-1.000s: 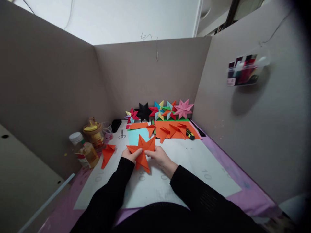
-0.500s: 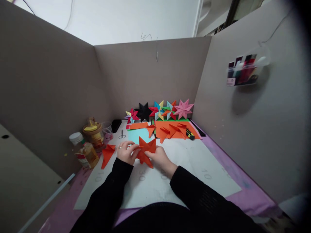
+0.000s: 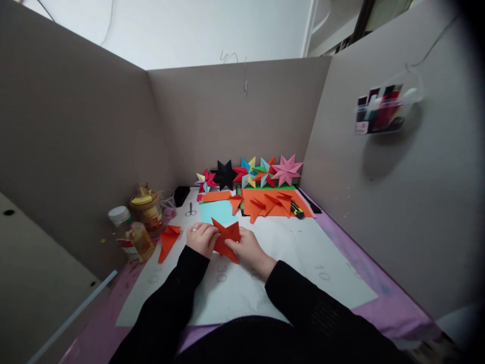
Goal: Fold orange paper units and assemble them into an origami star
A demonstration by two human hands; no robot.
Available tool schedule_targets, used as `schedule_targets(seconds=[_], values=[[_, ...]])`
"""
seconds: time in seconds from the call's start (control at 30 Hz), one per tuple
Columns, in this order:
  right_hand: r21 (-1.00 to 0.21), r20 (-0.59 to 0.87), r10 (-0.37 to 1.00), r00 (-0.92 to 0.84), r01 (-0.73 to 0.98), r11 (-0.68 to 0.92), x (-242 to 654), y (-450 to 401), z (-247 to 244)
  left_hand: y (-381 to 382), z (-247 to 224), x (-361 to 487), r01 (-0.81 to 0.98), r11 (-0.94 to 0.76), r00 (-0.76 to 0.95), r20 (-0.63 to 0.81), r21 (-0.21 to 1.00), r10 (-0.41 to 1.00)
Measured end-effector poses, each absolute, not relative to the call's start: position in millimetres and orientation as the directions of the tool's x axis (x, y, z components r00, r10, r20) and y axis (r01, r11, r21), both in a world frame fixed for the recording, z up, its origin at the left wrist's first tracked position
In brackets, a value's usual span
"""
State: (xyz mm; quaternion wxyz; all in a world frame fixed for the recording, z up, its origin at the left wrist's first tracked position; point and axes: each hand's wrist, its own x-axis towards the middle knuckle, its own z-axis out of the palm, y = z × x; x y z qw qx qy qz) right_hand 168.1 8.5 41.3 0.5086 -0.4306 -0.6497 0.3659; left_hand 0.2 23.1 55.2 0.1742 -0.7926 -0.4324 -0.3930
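Observation:
Both my hands hold an orange folded-paper star piece [image 3: 226, 243] just above the white sheet. My left hand [image 3: 203, 238] pinches its left edge, with the fingers curled together. On the opposite side my right hand [image 3: 250, 248] grips it, thumb lying across the front. Two of its points stick up between the hands, and one points down. The left fingers hide part of the paper. A separate orange folded piece [image 3: 168, 243] lies to the left of my left hand. Beyond my hands, several orange folded pieces [image 3: 270, 205] rest on orange paper sheets [image 3: 303, 210].
Finished paper stars [image 3: 287, 170] lean along the back panel. Small scissors [image 3: 190, 210], a light blue sheet [image 3: 215, 212] and a yellow-black cutter [image 3: 297, 210] lie towards the back. At left stand a glue bottle [image 3: 137, 242] and a pot [image 3: 147, 210]. A plastic holder [image 3: 386, 108] hangs on the right panel.
The star piece has tilted and shifted slightly left. My left fingers have curled in closer over its left edge. My right hand keeps its grip.

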Motion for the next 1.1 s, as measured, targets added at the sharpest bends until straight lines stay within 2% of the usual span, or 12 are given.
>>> schedule_targets(seconds=[0.2,0.37,0.6,0.87,0.97,1.1], values=[[-0.905,0.358,0.924,-0.134,0.196,0.379,166,7,41,30,49,-3,0.846,-0.533,0.363,0.734,-0.001,0.574],[-0.886,0.393,0.912,-0.120,0.216,0.410,165,5,43,31,45,-1,0.886,-0.463,0.304,0.734,0.015,0.607],[-0.945,0.300,0.952,-0.054,0.118,0.305,166,7,42,33,45,-7,0.816,-0.546,0.280,0.695,0.192,0.662],[-0.941,0.303,0.951,-0.057,0.142,0.308,167,12,38,31,46,-5,0.565,-0.649,0.175,0.695,0.509,0.697],[-0.930,0.323,0.944,-0.060,0.167,0.329,167,12,38,32,45,-4,0.548,-0.641,0.140,0.696,0.538,0.704],[-0.900,0.379,0.920,-0.101,0.192,0.392,168,11,39,34,44,-6,0.643,-0.625,0.172,0.712,0.442,0.681]])
